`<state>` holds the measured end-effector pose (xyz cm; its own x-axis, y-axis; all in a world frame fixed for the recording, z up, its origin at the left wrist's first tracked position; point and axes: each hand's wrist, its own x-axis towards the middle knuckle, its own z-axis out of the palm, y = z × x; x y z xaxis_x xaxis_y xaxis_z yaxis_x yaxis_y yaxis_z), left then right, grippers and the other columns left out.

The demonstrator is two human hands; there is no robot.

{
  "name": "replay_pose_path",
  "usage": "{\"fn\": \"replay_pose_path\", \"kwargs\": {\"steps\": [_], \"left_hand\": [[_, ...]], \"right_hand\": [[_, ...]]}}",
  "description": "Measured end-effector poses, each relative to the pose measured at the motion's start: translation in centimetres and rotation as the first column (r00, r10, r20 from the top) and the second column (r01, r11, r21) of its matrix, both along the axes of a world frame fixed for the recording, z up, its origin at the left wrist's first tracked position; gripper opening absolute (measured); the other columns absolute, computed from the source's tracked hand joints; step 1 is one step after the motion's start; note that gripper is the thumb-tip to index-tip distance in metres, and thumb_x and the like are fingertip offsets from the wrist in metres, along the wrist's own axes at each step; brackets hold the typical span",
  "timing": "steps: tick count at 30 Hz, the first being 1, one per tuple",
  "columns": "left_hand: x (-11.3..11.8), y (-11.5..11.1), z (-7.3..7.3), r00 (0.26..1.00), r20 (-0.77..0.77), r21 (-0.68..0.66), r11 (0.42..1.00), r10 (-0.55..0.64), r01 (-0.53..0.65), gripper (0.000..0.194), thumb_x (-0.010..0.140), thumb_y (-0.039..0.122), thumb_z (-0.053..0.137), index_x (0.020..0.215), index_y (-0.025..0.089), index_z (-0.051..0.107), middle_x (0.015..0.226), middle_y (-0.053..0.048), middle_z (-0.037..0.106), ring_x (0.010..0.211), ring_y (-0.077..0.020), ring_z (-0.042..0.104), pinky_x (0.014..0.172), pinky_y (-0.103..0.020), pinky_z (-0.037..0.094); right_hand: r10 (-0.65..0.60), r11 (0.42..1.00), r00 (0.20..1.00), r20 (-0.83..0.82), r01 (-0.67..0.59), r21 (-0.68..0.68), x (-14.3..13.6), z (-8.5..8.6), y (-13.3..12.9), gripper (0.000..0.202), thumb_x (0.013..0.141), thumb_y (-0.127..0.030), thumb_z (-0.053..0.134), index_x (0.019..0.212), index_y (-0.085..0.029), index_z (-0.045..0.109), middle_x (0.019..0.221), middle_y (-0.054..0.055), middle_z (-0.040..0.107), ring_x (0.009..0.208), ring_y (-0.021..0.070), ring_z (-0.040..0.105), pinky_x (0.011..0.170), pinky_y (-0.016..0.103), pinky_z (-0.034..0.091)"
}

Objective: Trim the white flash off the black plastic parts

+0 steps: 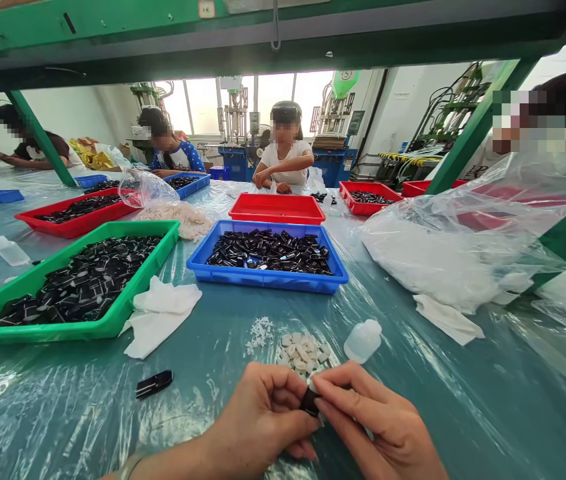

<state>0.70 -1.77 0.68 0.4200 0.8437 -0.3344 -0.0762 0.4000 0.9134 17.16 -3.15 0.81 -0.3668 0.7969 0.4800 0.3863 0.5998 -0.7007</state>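
Note:
My left hand [267,417] is closed around a small black plastic part [309,401], its fingers curled. At the part's upper end, my right hand [377,417] pinches what looks like a small pale piece [311,385]; fingertips partly hide it. Just beyond my hands lies a heap of whitish flat pieces [303,352], with a smaller pile of white bits [260,332] to its left. A translucent squeeze bottle [363,341] lies right of the heap. One black part with light lines [154,385] rests alone on the table, left of my left hand.
A green tray [123,320] and a blue tray [267,279] hold many black parts. A red tray [277,208] stands behind. White cloths [160,317] and clear plastic bags [443,257] lie on the plastic-covered table [77,407]. A green shelf beam [113,43] crosses overhead. Several people sit around.

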Motion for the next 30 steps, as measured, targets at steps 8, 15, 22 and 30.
{"fn": "replay_pose_path", "kwargs": {"steps": [8,15,22,30], "left_hand": [[-0.04,0.0,0.05,0.999,-0.037,-0.021,1.0,0.002,-0.003,0.018,0.058,0.02,0.071,0.067,0.011,0.058,0.045,0.002,0.057,0.043,-0.0096,0.058,0.043,-0.017,0.045],[-0.22,-0.03,-0.11,0.998,-0.065,-0.011,1.0,-0.014,0.013,0.017,0.059,0.019,0.071,0.065,0.012,0.057,0.045,0.002,0.057,0.042,-0.01,0.057,0.042,-0.017,0.044],[-0.38,-0.01,0.03,0.996,-0.082,0.009,1.0,-0.028,0.029,0.012,0.061,0.016,0.067,0.065,0.012,0.056,0.044,0.002,0.056,0.043,-0.011,0.058,0.043,-0.018,0.046],[-0.34,-0.1,0.19,0.996,-0.084,-0.017,1.0,-0.001,0.0,0.015,0.06,0.018,0.068,0.064,0.012,0.056,0.043,0.002,0.056,0.041,-0.0114,0.058,0.041,-0.017,0.044]], "right_hand": [[-0.002,0.996,1.0,0.017,0.003,-0.088,-0.14,0.27,0.24,0.025,0.086,-0.012,0.052,0.096,-0.023,0.072,0.083,0.005,0.065,0.071,0.0142,0.064,0.06,0.02,0.052],[0.008,0.99,0.999,0.048,-0.001,-0.139,-0.09,0.33,0.18,0.023,0.086,-0.015,0.052,0.089,-0.022,0.073,0.082,0.005,0.067,0.072,0.0153,0.064,0.063,0.021,0.052],[0.019,0.986,1.0,0.016,-0.016,-0.166,-0.15,0.43,0.23,0.023,0.086,-0.015,0.052,0.091,-0.023,0.073,0.083,0.005,0.066,0.075,0.0154,0.065,0.066,0.022,0.053],[-0.012,0.971,0.997,-0.075,-0.006,-0.237,-0.61,0.42,0.12,0.023,0.085,-0.017,0.053,0.093,-0.026,0.073,0.082,0.004,0.066,0.074,0.0153,0.065,0.067,0.022,0.053]]}}
